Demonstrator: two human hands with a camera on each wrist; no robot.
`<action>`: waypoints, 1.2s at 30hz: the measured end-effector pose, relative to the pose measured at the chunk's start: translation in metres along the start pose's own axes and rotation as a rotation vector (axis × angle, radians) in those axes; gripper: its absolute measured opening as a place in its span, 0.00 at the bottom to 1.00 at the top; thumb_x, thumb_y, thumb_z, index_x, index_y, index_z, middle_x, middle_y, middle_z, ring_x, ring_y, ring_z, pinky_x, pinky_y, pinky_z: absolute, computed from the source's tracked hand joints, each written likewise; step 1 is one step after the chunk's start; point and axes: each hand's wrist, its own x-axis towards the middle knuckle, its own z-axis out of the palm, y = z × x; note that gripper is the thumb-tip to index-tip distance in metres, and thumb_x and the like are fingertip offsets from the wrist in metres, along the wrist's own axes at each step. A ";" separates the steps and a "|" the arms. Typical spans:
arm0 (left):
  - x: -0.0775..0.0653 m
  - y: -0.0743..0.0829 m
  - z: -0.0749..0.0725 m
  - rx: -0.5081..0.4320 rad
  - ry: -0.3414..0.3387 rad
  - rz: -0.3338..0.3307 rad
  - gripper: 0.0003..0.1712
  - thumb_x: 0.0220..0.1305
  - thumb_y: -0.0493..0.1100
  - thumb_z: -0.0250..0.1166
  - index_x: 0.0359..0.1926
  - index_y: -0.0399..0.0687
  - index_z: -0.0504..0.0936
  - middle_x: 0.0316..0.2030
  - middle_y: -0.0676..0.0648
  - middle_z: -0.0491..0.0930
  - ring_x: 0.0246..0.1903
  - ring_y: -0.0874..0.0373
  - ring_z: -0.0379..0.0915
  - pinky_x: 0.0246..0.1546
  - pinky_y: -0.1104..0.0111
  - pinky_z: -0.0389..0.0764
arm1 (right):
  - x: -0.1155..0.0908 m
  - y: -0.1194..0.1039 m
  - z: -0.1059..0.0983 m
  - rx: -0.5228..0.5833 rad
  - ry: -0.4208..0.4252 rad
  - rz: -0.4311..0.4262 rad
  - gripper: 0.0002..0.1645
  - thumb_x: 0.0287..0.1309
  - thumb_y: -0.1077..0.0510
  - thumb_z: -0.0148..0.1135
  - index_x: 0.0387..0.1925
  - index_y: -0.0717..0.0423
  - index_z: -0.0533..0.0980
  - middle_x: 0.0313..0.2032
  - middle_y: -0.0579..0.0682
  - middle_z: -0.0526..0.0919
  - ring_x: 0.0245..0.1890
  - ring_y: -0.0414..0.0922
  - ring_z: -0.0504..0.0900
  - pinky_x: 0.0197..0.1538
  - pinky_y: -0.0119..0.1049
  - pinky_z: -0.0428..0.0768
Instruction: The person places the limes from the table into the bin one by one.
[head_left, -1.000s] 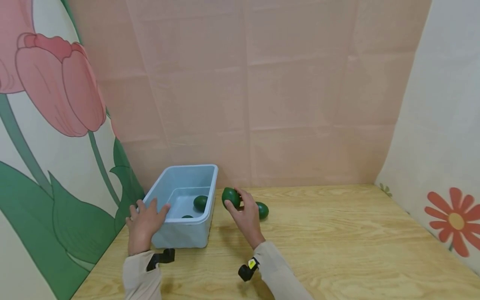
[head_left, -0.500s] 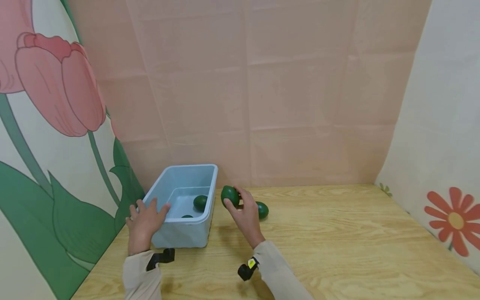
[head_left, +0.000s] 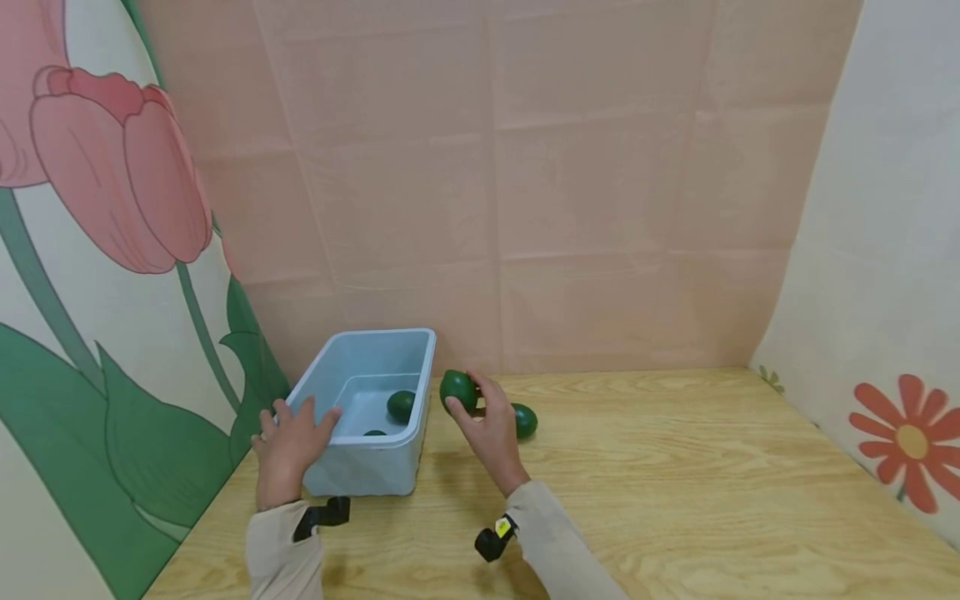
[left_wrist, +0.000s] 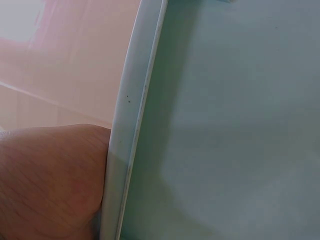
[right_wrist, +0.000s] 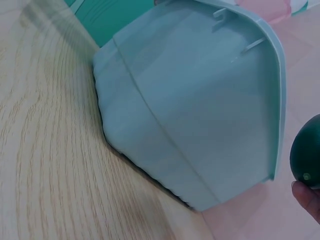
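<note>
My right hand [head_left: 491, 429] pinches a dark green avocado [head_left: 458, 391] between thumb and fingers, just right of the light blue plastic bin [head_left: 360, 467]. In the right wrist view the avocado [right_wrist: 307, 152] shows a small pale spot near the thumb tip [right_wrist: 305, 197], beside the bin's outer wall [right_wrist: 190, 110]. My left hand [head_left: 291, 450] rests with spread fingers at the bin's near left corner. The left wrist view has part of that hand [left_wrist: 55, 180] against the rim [left_wrist: 127, 100]. One avocado [head_left: 401, 406] lies inside the bin; another [head_left: 374, 433] is mostly hidden behind the front wall.
Partly behind the right hand, another avocado [head_left: 526, 421] lies on the wood-grain table [head_left: 675, 483]. A pinkish backdrop [head_left: 562, 208] rises behind the table, with flower-printed panels [head_left: 120, 167] at the sides.
The right hand has lifted the avocado slightly and shifted it a little left, closer to the bin. The left hand and the bin have stayed in place.
</note>
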 end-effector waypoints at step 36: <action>0.001 -0.001 0.001 0.000 0.000 0.003 0.43 0.72 0.61 0.44 0.72 0.33 0.51 0.69 0.19 0.33 0.68 0.20 0.24 0.61 0.25 0.39 | 0.002 -0.011 0.003 0.076 -0.071 0.060 0.32 0.59 0.40 0.62 0.62 0.48 0.71 0.51 0.50 0.82 0.46 0.44 0.82 0.39 0.27 0.83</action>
